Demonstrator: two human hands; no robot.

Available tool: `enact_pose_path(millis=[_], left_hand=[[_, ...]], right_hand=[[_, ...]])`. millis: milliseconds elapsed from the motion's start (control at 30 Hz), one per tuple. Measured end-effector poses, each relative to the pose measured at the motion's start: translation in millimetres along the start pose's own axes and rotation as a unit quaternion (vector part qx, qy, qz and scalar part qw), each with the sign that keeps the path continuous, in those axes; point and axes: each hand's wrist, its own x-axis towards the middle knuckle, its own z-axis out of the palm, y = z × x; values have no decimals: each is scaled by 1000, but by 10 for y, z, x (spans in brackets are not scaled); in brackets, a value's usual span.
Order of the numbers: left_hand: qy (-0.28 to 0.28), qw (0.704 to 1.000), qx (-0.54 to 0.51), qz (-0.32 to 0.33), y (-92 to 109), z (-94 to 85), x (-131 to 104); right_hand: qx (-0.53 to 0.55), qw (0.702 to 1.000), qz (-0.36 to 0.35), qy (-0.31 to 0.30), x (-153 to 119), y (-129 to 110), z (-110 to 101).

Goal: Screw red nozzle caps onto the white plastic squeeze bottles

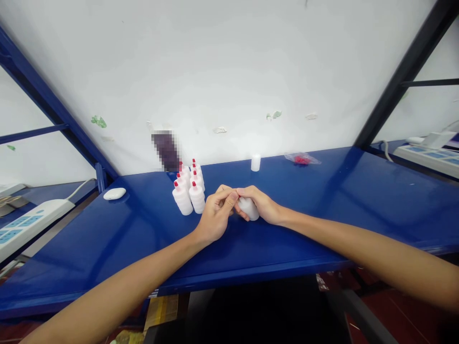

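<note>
My right hand is wrapped round a white plastic bottle, which tilts with its top toward my left hand. The fingers of my left hand are pinched together at the bottle's top end. They hide that end, and whatever they grip there is too covered to make out. Just left of my left hand, several white squeeze bottles with red-tipped caps stand upright in two rows on the blue table.
A lone white bottle or container stands near the wall. Right of it lies a clear plastic bag with small red pieces. A white rounded object rests on the left. Power strips lie beyond the blue frame posts.
</note>
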Motion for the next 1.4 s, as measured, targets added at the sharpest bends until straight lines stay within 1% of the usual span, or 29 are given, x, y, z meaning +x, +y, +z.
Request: enact_pose_path(millis=[200,333,433,533,600,667,700,733,767,800,867,900,933,1000,1067,1133,1200,1300,1367,1400], left_hand=[[-34,999,24,24,1,1,-35],[-31,998,37,28,-29,-17,-59],[-30,994,96,53,-20,-48,-50],[-13,975,192,113,70,-104,-71],[12,957,245,154,178,-173,-149],[34,941,294,166,302,-283,-295],[38,935,325,141,359,-354,-388],[25,925,364,104,407,-434,-489],[13,912,404,61,443,-520,-589],[15,898,439,14,467,-609,-682],[27,873,484,-57,475,-782,-824],[40,863,497,-79,463,-858,-868],[55,857,504,-97,445,-925,-893],[82,854,498,-123,400,-1022,-902],[107,861,478,-139,363,-1076,-886],[135,870,451,-145,348,-1100,-879],[161,879,423,-149,359,-1103,-899],[200,888,392,-132,412,-1051,-969],[220,888,388,-107,454,-951,-1018],[221,889,389,-96,473,-878,-1036]], right_hand=[[-12,1000,-9,24,-40,4,-25],[-31,999,-30,6,-60,23,-22],[-33,999,-40,4,-75,42,-19],[-92,994,-63,-1,-94,29,-41],[-138,987,-79,1,-101,10,-81],[-159,983,-85,36,-95,2,-143],[-165,981,-83,63,-87,5,-179],[-176,977,-82,92,-76,13,-218],[-191,971,-80,120,-64,24,-256],[-209,964,-78,147,-53,38,-294],[-248,946,-75,195,-37,69,-360],[-270,936,-76,213,-33,82,-388],[-298,926,-78,219,-33,93,-413],[-377,902,-72,197,-33,103,-451],[-471,868,-35,153,-25,96,-470],[-548,829,13,108,-7,79,-469],[-593,802,33,66,15,61,-454],[-618,786,19,10,35,42,-422],[-624,781,2,-19,43,37,-403],[-626,779,-4,-30,47,36,-393]])
